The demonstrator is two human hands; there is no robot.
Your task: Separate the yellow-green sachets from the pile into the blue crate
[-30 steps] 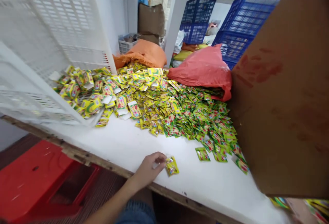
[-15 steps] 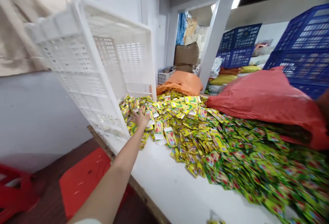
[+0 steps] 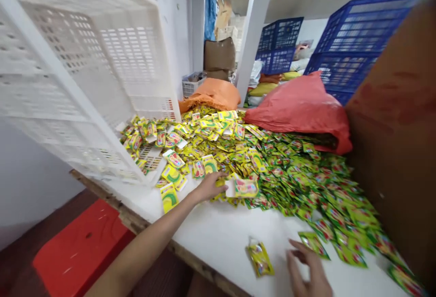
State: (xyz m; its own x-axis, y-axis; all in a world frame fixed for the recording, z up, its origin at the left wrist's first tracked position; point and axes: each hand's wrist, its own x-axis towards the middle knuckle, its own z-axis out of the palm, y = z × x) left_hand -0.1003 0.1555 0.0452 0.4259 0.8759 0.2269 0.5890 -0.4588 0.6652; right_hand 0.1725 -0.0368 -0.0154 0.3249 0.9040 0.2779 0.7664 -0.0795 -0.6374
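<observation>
My left hand (image 3: pixel 210 187) reaches over the near edge of the pile, its fingers closed on the white end of a small yellow printed box (image 3: pixel 245 188). Low on the right, my right hand (image 3: pixel 309 272) hovers over the white tabletop with fingers apart and nothing visible in them. Beside it lie a single yellow sachet (image 3: pixel 260 258) and a green sachet (image 3: pixel 314 244). Behind both hands spreads a heap of green and yellow sachets (image 3: pixel 289 174). Several small yellow boxes (image 3: pixel 173 176) lie loose left of my left hand.
A white plastic crate (image 3: pixel 146 70) lies on its side at the left, with boxes spilling from its mouth. An orange sack (image 3: pixel 218 92) and a red sack (image 3: pixel 303 106) rest behind the heap. A brown cardboard surface (image 3: pixel 391 120) stands at the right. A red stool (image 3: pixel 85 242) is below the table.
My left hand has come rightward from the crate mouth and now grips a small box. My right hand has come into view at the lower right. The view has turned right.
</observation>
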